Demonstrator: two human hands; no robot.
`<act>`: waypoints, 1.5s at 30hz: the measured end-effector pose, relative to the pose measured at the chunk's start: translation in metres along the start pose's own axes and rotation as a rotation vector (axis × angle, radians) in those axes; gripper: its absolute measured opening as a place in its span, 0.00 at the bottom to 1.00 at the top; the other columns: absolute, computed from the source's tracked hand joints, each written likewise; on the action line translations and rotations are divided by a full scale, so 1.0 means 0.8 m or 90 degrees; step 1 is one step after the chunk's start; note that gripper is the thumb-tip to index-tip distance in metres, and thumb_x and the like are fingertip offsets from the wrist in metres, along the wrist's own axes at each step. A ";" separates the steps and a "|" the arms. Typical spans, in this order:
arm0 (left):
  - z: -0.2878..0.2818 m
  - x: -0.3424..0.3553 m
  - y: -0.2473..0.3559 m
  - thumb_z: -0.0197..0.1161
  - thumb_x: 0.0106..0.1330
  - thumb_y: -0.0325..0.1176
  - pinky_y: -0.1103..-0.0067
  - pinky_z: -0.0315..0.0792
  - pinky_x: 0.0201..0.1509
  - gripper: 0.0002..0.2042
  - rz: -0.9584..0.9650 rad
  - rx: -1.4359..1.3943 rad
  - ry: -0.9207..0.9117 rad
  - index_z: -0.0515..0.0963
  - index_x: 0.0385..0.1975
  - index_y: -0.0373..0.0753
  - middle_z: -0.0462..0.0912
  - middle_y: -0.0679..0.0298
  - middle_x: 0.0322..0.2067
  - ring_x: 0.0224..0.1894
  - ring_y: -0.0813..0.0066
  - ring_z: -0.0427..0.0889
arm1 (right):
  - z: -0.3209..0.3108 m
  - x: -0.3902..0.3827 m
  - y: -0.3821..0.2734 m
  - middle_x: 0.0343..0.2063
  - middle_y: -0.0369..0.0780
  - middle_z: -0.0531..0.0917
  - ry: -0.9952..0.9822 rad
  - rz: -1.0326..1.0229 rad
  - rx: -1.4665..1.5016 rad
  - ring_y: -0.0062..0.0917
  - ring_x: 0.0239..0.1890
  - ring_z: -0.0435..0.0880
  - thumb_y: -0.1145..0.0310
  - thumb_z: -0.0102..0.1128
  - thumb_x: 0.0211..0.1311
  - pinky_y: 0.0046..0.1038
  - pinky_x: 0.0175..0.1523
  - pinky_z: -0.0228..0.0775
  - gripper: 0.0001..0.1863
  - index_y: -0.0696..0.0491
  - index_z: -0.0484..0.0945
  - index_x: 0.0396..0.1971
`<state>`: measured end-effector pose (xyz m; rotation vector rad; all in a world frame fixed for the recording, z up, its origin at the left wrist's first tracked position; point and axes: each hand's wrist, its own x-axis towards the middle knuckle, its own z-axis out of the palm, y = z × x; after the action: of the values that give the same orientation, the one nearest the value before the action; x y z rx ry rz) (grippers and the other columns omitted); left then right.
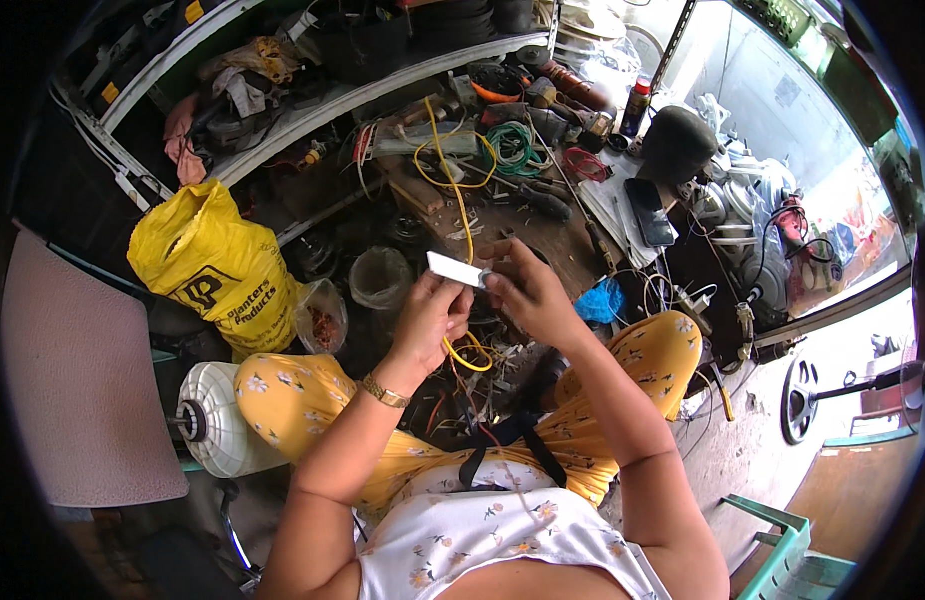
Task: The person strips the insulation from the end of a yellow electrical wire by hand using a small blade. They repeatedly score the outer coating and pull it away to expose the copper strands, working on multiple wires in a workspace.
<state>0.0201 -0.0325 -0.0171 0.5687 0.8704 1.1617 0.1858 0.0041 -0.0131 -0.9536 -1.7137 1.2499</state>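
Between my two hands, above my lap, is a small flat white rectangular piece [456, 270]. My left hand [432, 312] grips it from below, its fingers curled and a gold watch [385, 391] on the wrist. My right hand [530, 286] pinches the piece's right end, where a small dark part shows at the fingertips. A yellow cable [463, 205] runs from the bench down behind the white piece. Its lower loop [472, 358] hangs beneath my hands; whether the cable joins the piece is hidden.
A cluttered wooden bench [437, 208] holds hand tools, a green wire coil [514, 150] and a phone [649, 212]. At the left stand a yellow bag [214, 265], a clear container [379, 277] and a white plastic drum [220, 420]. Loose wires and scraps lie between my knees.
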 end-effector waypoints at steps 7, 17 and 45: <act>0.004 -0.015 -0.001 0.51 0.69 0.33 0.92 0.49 0.15 0.03 0.080 0.109 -0.022 0.69 0.38 0.44 0.67 0.72 0.20 0.14 0.92 0.56 | -0.003 0.004 -0.017 0.21 0.36 0.76 -0.048 -0.005 -0.113 0.19 0.24 0.73 0.75 0.54 0.61 0.23 0.31 0.65 0.09 0.57 0.72 0.41; 0.009 -0.025 0.007 0.50 0.70 0.31 0.91 0.51 0.17 0.04 0.155 0.225 -0.039 0.69 0.37 0.39 0.65 0.74 0.20 0.17 0.93 0.56 | -0.003 0.006 -0.013 0.16 0.37 0.76 -0.027 -0.042 -0.008 0.19 0.20 0.74 0.74 0.57 0.59 0.24 0.29 0.65 0.08 0.57 0.75 0.38; 0.005 -0.046 0.010 0.49 0.68 0.27 0.87 0.55 0.23 0.09 0.217 0.418 -0.016 0.75 0.42 0.33 0.66 0.79 0.21 0.22 0.92 0.58 | -0.024 -0.003 -0.037 0.20 0.31 0.73 -0.161 0.065 0.124 0.11 0.24 0.70 0.73 0.53 0.63 0.16 0.28 0.62 0.06 0.58 0.73 0.37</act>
<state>0.0136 -0.0645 0.0019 1.3040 1.1669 1.1556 0.2007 0.0020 0.0186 -0.8031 -1.7109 1.6305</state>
